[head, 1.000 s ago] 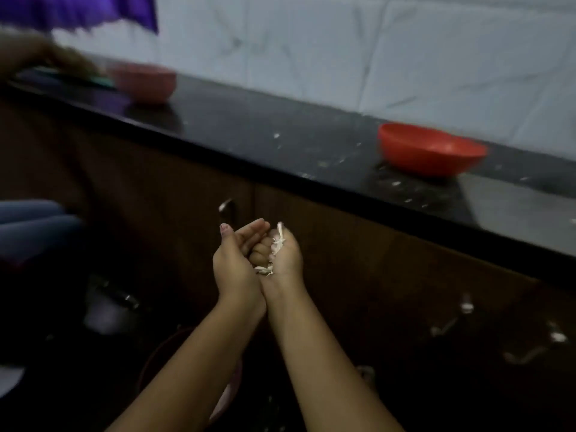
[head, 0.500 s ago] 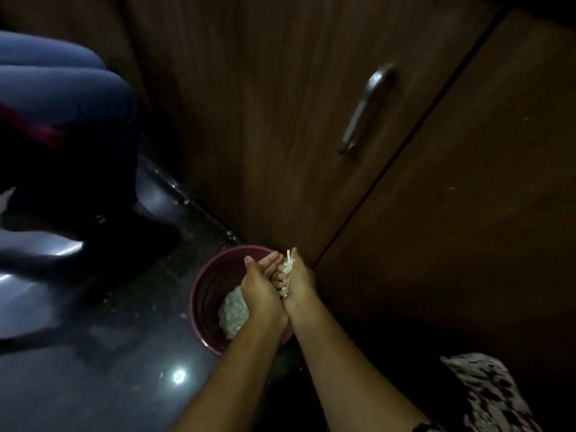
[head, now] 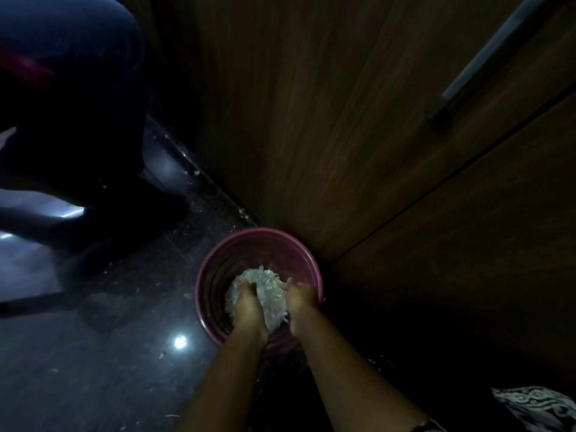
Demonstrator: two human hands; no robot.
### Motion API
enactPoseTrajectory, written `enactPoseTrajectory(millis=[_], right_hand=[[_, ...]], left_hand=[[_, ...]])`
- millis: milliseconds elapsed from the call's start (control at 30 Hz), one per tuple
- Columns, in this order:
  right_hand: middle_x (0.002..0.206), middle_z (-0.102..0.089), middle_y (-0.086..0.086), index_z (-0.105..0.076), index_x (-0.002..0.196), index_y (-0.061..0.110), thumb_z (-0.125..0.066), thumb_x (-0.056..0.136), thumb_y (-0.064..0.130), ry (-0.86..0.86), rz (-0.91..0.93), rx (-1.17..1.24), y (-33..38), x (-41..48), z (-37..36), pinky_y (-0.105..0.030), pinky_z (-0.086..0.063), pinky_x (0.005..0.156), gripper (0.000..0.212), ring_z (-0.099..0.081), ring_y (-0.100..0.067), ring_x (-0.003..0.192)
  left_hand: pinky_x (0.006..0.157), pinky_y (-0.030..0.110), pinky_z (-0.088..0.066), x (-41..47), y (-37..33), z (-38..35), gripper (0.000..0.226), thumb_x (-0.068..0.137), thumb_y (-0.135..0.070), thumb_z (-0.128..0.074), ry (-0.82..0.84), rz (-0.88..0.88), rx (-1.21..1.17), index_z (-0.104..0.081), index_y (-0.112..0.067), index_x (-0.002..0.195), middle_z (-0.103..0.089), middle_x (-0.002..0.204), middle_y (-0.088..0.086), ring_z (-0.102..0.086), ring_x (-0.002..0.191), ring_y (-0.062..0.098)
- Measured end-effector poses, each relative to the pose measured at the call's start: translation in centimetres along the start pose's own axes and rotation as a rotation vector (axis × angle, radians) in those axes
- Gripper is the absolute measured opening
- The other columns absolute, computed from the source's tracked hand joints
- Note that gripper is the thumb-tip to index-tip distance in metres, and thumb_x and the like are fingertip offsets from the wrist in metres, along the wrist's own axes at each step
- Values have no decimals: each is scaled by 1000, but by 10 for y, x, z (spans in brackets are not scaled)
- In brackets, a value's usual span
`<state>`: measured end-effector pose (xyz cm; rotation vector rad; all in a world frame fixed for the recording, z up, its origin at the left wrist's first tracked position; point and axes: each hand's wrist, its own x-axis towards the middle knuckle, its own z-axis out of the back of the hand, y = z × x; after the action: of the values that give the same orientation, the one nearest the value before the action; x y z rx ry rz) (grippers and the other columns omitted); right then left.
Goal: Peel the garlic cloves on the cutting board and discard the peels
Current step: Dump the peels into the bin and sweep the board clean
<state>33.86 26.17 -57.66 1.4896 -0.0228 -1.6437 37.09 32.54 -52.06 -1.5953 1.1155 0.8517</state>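
Scraps (head: 162, 355) dot the floor (head: 93, 385) on our left, so light peels could drift past the rim if we shake from too high. The bin (head: 258, 232) holds a pale heap of peels (head: 265, 285). Our left hand (head: 247, 302) rests loose on it. Our right hand (head: 300, 299), held apart, curls, and we can't tell if it's gripping.

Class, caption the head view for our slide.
Left hand and right hand over garlic peels in a pink bucket beside a wooden cabinet.
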Motion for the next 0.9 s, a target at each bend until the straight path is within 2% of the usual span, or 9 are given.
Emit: enactPoseTrajectory(millis=[67, 133, 200, 300, 467, 600, 633, 700, 900], right_hand=[[106, -70, -20, -65, 77, 14, -56, 92, 9, -87, 88, -140, 0, -2, 5, -40, -56, 88, 18, -67, -30, 93], [94, -73, -19, -57, 63, 20, -65, 84, 5, -133, 146, -175, 7, -13, 12, -42, -58, 83, 27, -69, -31, 88], [96, -72, -13, -60, 69, 19, -67, 80, 0, -65, 160, -222, 18, -29, 19, -38, -58, 81, 22, -69, -29, 91], [110, -67, -9, -65, 103, 12, -68, 84, 4, 209, 114, -183, 32, -52, 29, -31, -55, 84, 20, -65, -22, 101], [118, -59, -3, -56, 129, 11, -49, 100, 28, 256, 107, -42, 72, -111, 61, -22, -43, 67, 34, -55, -23, 117], [137, -55, -7, -54, 132, 12, -41, 103, 34, 324, 127, 187, 102, -162, 88, -30, -44, 91, 38, -51, -21, 123], [135, -56, -9, -56, 129, 10, -40, 103, 34, 322, 152, 283, 108, -178, 98, -32, -44, 97, 38, -53, -22, 124], [128, -62, -11, -61, 119, 7, -40, 103, 31, 286, 216, 462, 117, -204, 117, -33, -46, 100, 36, -59, -23, 117], [69, -65, -2, -64, 84, 8, -47, 101, 17, 288, 413, 806, 138, -301, 201, -18, -51, 63, 25, -61, -10, 65]], left_hand=[[101, 45, -45, -3, -2, 2, 72, 98, -58, -24, 16, 18, 1, -56, -1, 126, -61, 122, 23, -59, 110, 37], [99, 44, -45, -12, -5, -1, 81, 93, -68, -24, 66, 33, -7, -57, -1, 124, -61, 121, 24, -58, 110, 36], [104, 46, -41, -21, -7, -6, 86, 90, -73, -21, 100, 63, -12, -57, -1, 121, -60, 121, 24, -55, 115, 36], [104, 47, -40, -41, -14, -15, 85, 90, -73, -19, 102, 38, 69, -55, -1, 117, -58, 121, 22, -53, 119, 37], [94, 41, -44, -93, -29, -35, 81, 94, -67, -19, 112, -79, 189, -54, -3, 129, -58, 126, 18, -54, 119, 36], [95, 38, -40, -159, -28, -63, 76, 95, -65, -23, 199, -128, 156, -54, -2, 127, -64, 111, 15, -58, 104, 29], [101, 37, -37, -182, -24, -72, 75, 95, -64, -23, 252, -126, 143, -52, -5, 131, -62, 116, 11, -56, 110, 27], [104, 34, -35, -225, -16, -88, 71, 97, -61, -22, 328, -193, 113, -46, -10, 139, -55, 135, 8, -51, 124, 23], [91, 29, -52, -330, 20, -118, 54, 102, -45, -30, 438, -479, -39, -64, -6, 117, -70, 101, 9, -66, 90, 15]])
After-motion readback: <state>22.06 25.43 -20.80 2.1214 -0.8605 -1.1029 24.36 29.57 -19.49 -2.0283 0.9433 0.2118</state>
